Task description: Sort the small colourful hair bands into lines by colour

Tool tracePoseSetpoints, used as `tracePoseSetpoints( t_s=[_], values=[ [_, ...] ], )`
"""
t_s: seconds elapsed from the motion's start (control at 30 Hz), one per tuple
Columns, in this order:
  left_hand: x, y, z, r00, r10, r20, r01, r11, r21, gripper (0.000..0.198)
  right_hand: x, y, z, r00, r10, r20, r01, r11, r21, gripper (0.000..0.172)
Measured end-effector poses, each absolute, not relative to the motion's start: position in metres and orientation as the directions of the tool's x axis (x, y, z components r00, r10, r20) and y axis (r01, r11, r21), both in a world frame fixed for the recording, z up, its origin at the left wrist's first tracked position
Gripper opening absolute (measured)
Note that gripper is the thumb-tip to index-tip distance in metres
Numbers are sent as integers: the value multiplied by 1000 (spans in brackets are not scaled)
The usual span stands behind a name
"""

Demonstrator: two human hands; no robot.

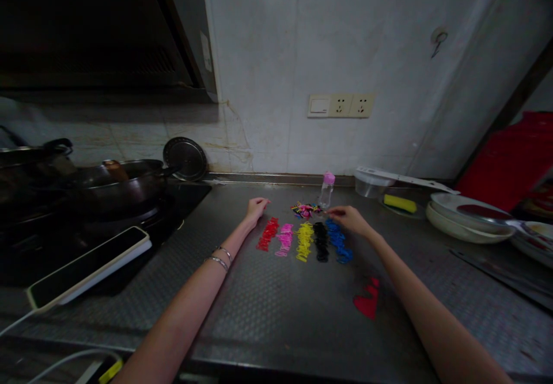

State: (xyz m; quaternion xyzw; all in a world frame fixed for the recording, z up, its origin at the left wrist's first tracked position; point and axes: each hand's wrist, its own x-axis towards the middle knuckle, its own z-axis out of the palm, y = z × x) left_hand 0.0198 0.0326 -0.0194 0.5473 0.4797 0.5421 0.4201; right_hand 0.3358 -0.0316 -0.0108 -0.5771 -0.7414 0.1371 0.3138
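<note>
Small loops that look like rubber bands lie in colour-sorted columns: red bands (267, 234), pink bands (284, 239), yellow bands (305, 241), black bands (321, 241) and blue bands (339, 242). Behind them is a mixed heap of bands (306, 209) in several colours. My left hand (257, 209) is above the red column, its fingers pinched together; what they hold, if anything, is too small to see. Just over the top of the blue column, my right hand (347, 218) reaches toward the heap with closed fingertips, their contents unclear. A clear bottle with a pink cap (327, 191) stands behind the heap.
To the left, a phone-like device (88, 267) with a cable lies by the stove, where a pan (121, 188) sits. A red heart-shaped piece (367, 300) lies on the metal counter (259, 326). Rightward are a yellow sponge (400, 204), stacked bowls (462, 225) and a knife (496, 274).
</note>
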Motion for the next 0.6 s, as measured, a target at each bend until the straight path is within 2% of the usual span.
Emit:
tracePoseSetpoints(
  t_s=[0.27,0.43,0.6],
  values=[
    [20,30,-17,-17,988,154,96,-152,984,25,345,-31,-20,-29,940,340,804,224,-551,26],
    [21,29,-14,71,988,138,234,-151,961,24,348,-30,-23,-16,944,330,805,209,-556,27],
    [23,35,-5,129,958,258,350,-287,892,15,348,-29,-22,-13,947,321,811,198,-551,26]
  ],
)
